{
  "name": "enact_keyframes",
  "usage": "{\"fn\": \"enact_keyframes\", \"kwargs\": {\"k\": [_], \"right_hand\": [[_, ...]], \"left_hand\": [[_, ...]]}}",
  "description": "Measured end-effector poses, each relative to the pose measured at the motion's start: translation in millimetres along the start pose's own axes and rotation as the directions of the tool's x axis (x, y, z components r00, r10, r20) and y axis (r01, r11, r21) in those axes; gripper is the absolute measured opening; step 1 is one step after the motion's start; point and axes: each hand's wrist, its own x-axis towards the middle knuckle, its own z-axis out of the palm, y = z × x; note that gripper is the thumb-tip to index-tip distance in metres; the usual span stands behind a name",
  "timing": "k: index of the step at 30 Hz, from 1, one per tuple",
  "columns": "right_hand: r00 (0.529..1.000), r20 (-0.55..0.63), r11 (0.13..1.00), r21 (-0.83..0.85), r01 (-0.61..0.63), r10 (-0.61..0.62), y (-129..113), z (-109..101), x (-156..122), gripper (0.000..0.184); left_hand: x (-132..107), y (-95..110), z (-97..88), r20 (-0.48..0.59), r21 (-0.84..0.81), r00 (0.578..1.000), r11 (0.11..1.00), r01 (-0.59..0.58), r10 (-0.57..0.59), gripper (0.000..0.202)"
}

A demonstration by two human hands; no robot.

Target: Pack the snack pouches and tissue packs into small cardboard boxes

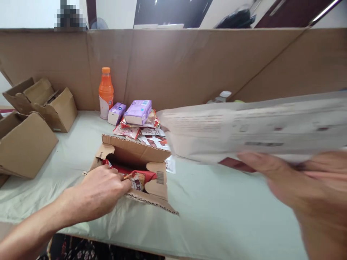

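My left hand (105,191) reaches over the near rim of an open cardboard box (135,144). Its fingers are closed on a red snack packet (143,179) that lies inside; the fingertips are partly hidden. My right hand (298,177) grips the lower edge of a large, flat whitish packet (230,130) with small print and a dark red patch. That packet is raised above the table at the right and smeared by motion. It hides part of the pile behind the box.
Behind the box lie several snack packets (154,141) with two purple boxes (138,112) above them. An orange drink bottle (106,94) stands beside. More open cartons (27,144) are at the left. A cardboard wall (173,65) closes the back; a clear bottle (222,96) shows partly.
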Motion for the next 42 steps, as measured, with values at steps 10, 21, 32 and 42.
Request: {"fn": "enact_keyframes", "kwargs": {"k": [10,21,32,42], "right_hand": [[0.820,0.317,0.879,0.167,0.446,-0.476,-48,98,-5,0.019],[0.450,0.889,0.956,-0.057,0.288,-0.083,-64,107,13,0.039],[0.238,0.968,0.780,-0.211,0.590,0.082,-80,120,27,0.028],[0.248,0.967,0.903,-0.062,0.424,-0.050,-63,135,18,0.021]], "left_hand": [[-3,3,6.3,-0.080,-0.043,0.997,0.999,-0.007,0.003,0.027],[-4,1,19.9,-0.162,-0.025,0.987,0.999,-0.020,0.016,0.026],[-4,7,10.3,-0.101,-0.026,0.995,1.000,0.013,-0.015,0.027],[-5,12,15.3,-0.077,-0.193,0.987,0.973,0.126,-0.143,0.049]]}}
